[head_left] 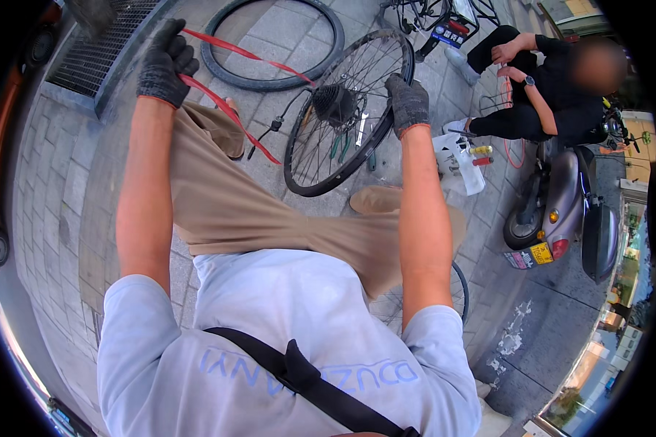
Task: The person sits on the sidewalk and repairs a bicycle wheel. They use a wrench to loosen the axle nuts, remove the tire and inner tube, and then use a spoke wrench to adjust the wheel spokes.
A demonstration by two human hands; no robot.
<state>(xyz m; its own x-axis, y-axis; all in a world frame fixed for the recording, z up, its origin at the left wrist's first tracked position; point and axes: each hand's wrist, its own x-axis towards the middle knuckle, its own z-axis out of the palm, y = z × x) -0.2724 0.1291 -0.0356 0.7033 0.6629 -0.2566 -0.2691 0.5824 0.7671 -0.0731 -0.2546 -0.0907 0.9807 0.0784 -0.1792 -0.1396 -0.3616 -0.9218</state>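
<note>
My left hand (pixel 166 67), in a dark work glove, is raised and closed on a red rim strip (pixel 229 115). The strip hangs from the fist in two lengths, one of them reaching across to the wheel. My right hand (pixel 410 107), gloved too, grips the right edge of a bare wheel rim (pixel 328 188). That spoked wheel leans at a tilt between my feet, without a tyre, and has a black hub motor (pixel 334 104). A cable with a connector (pixel 275 124) comes off the hub's left side. Through the spokes I see a wrench (pixel 361 130) and green-handled pliers (pixel 335 148).
A loose black tyre (pixel 210 62) lies beyond the wheel. Right of me are a white plastic bag (pixel 455 166), a seated person (pixel 561 91) and a parked scooter (pixel 565 193). A metal grate (pixel 102 58) is at far left. Another wheel (pixel 462 282) shows behind my right arm.
</note>
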